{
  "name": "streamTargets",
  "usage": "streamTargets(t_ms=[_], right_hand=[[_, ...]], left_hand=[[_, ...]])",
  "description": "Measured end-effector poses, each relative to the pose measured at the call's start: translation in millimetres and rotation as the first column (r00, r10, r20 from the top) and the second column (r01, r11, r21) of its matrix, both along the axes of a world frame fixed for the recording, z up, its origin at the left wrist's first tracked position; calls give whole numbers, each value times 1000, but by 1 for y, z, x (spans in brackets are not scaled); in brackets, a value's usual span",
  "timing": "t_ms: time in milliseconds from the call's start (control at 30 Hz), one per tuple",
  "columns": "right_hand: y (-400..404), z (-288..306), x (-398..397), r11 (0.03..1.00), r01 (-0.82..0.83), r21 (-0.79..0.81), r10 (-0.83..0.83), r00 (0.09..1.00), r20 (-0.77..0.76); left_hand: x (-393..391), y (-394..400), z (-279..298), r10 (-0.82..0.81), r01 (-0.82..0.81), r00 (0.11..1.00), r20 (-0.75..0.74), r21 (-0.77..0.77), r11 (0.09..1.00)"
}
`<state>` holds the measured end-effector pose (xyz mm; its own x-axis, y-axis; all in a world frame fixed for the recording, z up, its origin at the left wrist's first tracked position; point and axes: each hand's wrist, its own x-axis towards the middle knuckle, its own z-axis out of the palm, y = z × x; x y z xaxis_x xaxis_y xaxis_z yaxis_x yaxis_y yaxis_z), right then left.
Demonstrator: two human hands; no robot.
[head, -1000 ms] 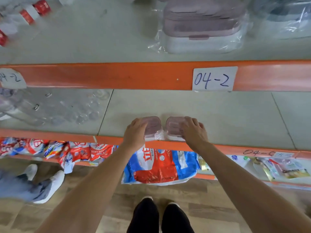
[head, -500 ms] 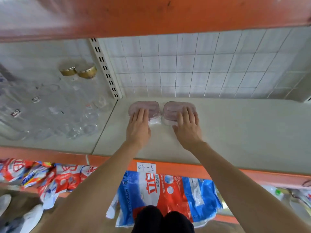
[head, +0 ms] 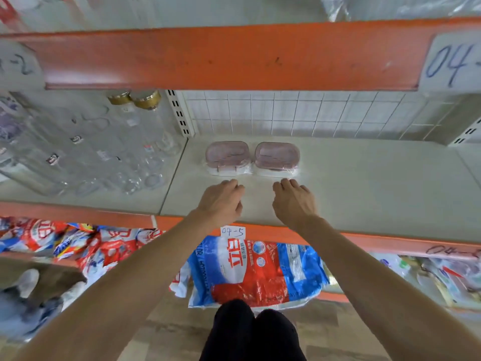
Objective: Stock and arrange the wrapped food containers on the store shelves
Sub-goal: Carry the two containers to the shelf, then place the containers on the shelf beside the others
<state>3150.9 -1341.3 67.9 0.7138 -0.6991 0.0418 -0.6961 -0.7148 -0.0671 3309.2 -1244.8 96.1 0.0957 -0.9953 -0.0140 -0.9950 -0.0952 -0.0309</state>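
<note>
Shelf: a pale grey shelf board (head: 364,183) runs across the middle of your view, with an orange front edge and a white tiled wall behind it.
Upper shelf: an orange beam (head: 229,58) crosses the top of your view, with a handwritten paper label (head: 453,61) at its right end.
Bags: a large blue, red and white bag (head: 255,272) sits on the level below, straight under your hands; a pile of smaller red and blue bags (head: 78,243) lies to its left.
Glassware: clear glass bottles and jars (head: 86,152) fill the left section of the shelf, two of them with gold caps.
Your arms: both forearms reach forward from the bottom of your view over the shelf edge.
Left hand: your left hand (head: 221,201) hovers above the bare shelf, just in front of the left container and not touching it; its fingers are loosely curled and hold nothing.
Right hand: your right hand (head: 294,201) hovers the same way in front of the right container, fingers relaxed and empty.
Containers: two wrapped pink-lidded containers stand at the back of the shelf near the tiled wall, the left container (head: 227,157) and the right container (head: 277,158), side by side with their wrappers touching.
Price tag: a small white tag (head: 233,231) reading 04-5 hangs on the shelf's orange edge, between your wrists.
</note>
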Motion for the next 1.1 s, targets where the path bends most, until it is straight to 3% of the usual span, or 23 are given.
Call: streamTargets(t_ms=[100, 200, 433, 833, 967, 1100], right_hand=[[16, 19, -19, 983, -66, 173, 79, 995, -69], [32, 48, -42, 971, -84, 225, 113, 987, -115], [60, 130, -90, 958, -66, 278, 110, 984, -142], [99, 272, -129, 977, -13, 211, 54, 981, -188], [106, 314, -130, 992, -11, 122, 27, 991, -129], [97, 354, -136, 1000, -3, 19, 4, 997, -79]], left_hand=[[-19, 16, 22, -106, 105, 994, 5, 148, 983], [-39, 32, 51, -140, 142, 990, -27, 262, 954], [-79, 55, 128, -221, 223, 974, -43, 320, 921], [-103, 74, 245, -413, 407, 908, 77, 79, 910], [-100, 74, 284, -414, 421, 904, 107, -55, 905], [-102, 59, 326, -342, 343, 939, 43, -191, 920]])
